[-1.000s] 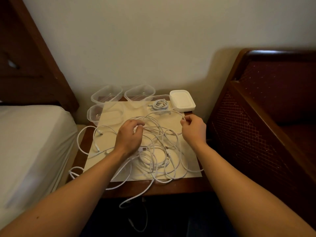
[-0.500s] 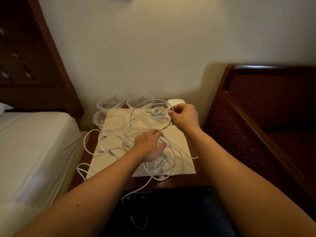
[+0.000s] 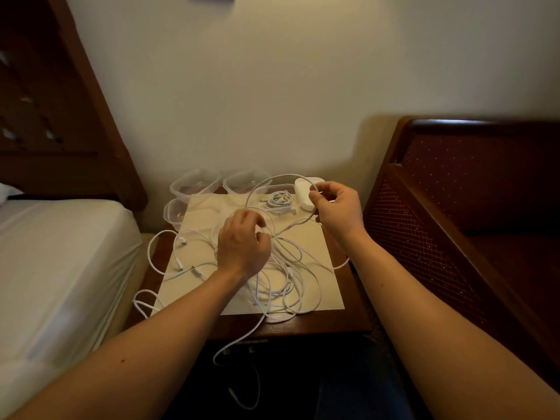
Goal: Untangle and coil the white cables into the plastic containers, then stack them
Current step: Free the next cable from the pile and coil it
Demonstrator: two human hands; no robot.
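A tangle of white cables [image 3: 285, 280] sprawls over a cream sheet [image 3: 315, 237] on a small wooden table. My right hand [image 3: 338, 209] pinches a cable strand lifted into a loop above the table's back right. My left hand [image 3: 244, 242] hovers over the tangle's middle with fingers curled into the strands. A small coiled cable [image 3: 278, 202] lies at the back. Clear plastic containers [image 3: 194, 184] [image 3: 242, 181] [image 3: 172, 212] stand at the back left. A white lid stack [image 3: 303, 192] sits partly behind my right hand.
A bed with a white sheet [image 3: 57, 262] borders the table on the left. A dark wooden bench [image 3: 472, 225] stands on the right. Cable ends hang over the table's front edge [image 3: 239, 341] and left side. The wall is close behind.
My right hand has raised its strand into a taller loop and shifted right. My left hand moved up and back over the tangle. The camera tilted slightly.
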